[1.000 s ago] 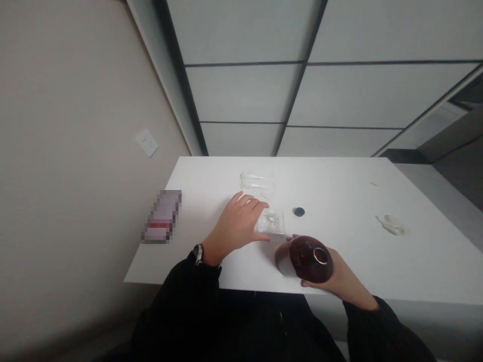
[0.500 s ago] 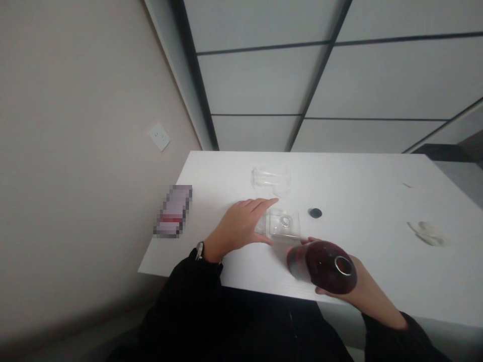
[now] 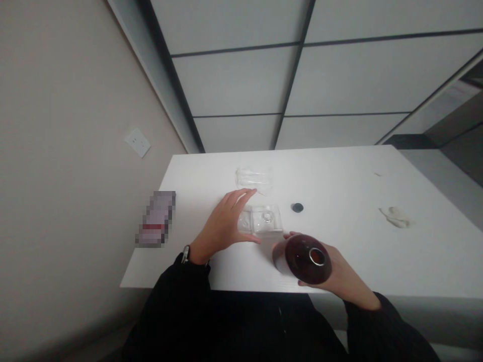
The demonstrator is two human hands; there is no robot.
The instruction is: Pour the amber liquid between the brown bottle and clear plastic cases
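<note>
My left hand (image 3: pixel 223 221) hovers at the left end of a clear plastic container (image 3: pixel 268 226), thumb and fingers spread apart around that end. Whether its palm touches the plastic, I cannot tell. The container lies on the white table and has a small round opening in its top. My right hand (image 3: pixel 337 266) is wrapped around a dark red bottle (image 3: pixel 298 264) near the front edge, its uncapped round mouth facing up toward me. A small dark round cap (image 3: pixel 298 207) lies on the table, right of the container and beyond the bottle.
Behind the container lies a clear plastic piece (image 3: pixel 253 177) with long ridges. A blurred-out pinkish object (image 3: pixel 156 221) is at the table's left edge. Crumpled translucent film (image 3: pixel 396 217) lies to the right. A wall socket (image 3: pixel 138 143) sits on the left wall.
The whole view has swung, so the table things appear farther left. My left hand's fingers spread slightly wider beside the container. My right hand still holds the bottle.
</note>
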